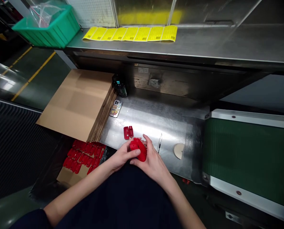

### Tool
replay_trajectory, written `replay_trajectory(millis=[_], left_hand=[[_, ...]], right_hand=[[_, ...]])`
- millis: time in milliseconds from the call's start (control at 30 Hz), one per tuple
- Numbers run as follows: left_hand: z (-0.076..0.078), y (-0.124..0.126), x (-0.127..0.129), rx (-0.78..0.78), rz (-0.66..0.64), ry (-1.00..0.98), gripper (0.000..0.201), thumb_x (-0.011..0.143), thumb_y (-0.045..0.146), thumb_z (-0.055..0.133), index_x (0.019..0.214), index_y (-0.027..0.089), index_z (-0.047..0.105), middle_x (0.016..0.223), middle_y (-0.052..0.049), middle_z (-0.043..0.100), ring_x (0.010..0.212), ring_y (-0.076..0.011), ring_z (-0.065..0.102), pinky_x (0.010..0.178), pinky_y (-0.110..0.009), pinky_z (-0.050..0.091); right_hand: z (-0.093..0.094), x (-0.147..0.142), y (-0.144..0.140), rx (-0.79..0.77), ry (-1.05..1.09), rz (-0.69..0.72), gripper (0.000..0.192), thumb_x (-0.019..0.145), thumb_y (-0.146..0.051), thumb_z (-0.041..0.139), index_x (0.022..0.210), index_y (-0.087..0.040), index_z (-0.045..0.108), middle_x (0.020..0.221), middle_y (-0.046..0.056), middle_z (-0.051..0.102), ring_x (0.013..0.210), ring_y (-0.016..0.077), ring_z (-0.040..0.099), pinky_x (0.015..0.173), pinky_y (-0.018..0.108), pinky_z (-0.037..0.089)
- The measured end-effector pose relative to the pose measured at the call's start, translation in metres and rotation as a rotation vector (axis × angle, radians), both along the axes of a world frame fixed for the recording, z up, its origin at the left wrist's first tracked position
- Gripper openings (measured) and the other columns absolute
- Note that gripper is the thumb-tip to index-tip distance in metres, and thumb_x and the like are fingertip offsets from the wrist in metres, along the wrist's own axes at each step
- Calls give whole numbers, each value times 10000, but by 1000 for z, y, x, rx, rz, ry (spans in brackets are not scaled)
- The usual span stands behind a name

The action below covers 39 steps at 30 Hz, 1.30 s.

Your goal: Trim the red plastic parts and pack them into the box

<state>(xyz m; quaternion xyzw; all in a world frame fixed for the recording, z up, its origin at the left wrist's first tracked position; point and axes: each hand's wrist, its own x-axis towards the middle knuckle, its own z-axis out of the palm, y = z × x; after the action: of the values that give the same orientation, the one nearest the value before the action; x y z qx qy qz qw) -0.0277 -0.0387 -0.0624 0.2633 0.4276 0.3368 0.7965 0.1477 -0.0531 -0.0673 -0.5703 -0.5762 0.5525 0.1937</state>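
Both my hands meet at the near edge of a steel worktable (156, 117) and grip one red plastic part (139, 149) between them. My left hand (121, 156) pinches its left end with the fingertips. My right hand (151, 160) wraps around its right side from behind. Another small red plastic part (128, 132) lies on the table just beyond my hands. A slim knife or pen (159, 143) lies to the right of my right hand.
A box of several red parts (83, 156) sits below the table at left. A stack of flat cardboard (77, 101), a phone (116, 108) and a dark bottle (119, 85) lie at the left. A green conveyor (249, 156) runs at right. Yellow labels (132, 33) and a green bin (49, 25) rest on the upper shelf.
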Motion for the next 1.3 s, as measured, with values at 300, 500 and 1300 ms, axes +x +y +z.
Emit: replay_trajectory(millis=[300,500,1300], left_hand=[[-1,-9,-8,-72,-53,-262,685,746,670,839,1211,173,768,1285,-161,762,1284,-369,652,1063,-408,503],[-12,-8,-2,-90,-86,-316,498,824,555,818,1119,154,784,1209,-150,790,1244,-372,675,1102,-446,473],[-30,37,33,-96,229,-92,514,722,436,932,1125,177,742,1158,-122,808,1260,-334,679,1195,-514,371]], right_hand=[[-2,15,-10,556,-6,162,1100,792,-366,899,1613,-358,166,1420,142,602,1286,356,609,1088,592,497],[-2,24,-3,540,-16,251,1008,841,-306,851,1605,-366,196,1434,124,599,1323,336,585,1103,566,480],[-140,144,5,-238,-701,-504,464,994,-392,623,1374,-141,533,1359,171,590,1233,333,613,1062,568,493]])
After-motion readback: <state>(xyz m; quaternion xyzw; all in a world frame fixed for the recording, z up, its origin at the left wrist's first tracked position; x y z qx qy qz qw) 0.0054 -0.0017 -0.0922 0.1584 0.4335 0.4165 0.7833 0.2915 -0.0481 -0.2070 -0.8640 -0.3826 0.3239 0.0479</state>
